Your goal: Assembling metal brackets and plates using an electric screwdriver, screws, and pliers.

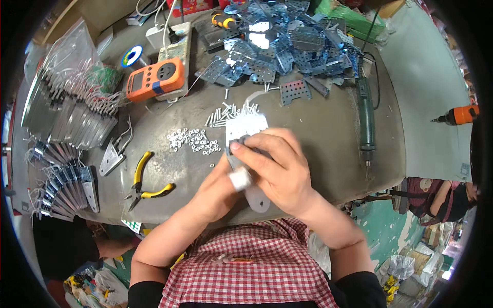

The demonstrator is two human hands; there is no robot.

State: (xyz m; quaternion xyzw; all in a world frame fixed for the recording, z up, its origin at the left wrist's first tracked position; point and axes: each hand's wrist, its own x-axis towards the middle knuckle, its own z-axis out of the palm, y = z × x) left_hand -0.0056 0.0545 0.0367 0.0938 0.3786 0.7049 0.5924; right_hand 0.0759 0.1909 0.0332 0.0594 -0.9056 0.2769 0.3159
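Both my hands meet over the middle of the grey worktable (318, 149), holding a flat perforated metal plate (245, 126). My right hand (277, 169) covers the plate from the right, thumb pressed on its face. My left hand (223, 187) grips it from below; one finger wears a white wrap. A rounded grey end of the part (258, 200) sticks out beneath my hands. Just beyond the plate lie a row of small screws (226, 112) and a scatter of small nuts (192, 139).
A heap of bluish perforated plates (287, 41) fills the far side. An electric screwdriver (365, 115) lies at the right, yellow-handled pliers (144, 182) at the left, an orange meter (154, 78) behind. Finished metal pieces with wires (72, 123) are stacked left. An orange drill (459, 115) lies on the floor.
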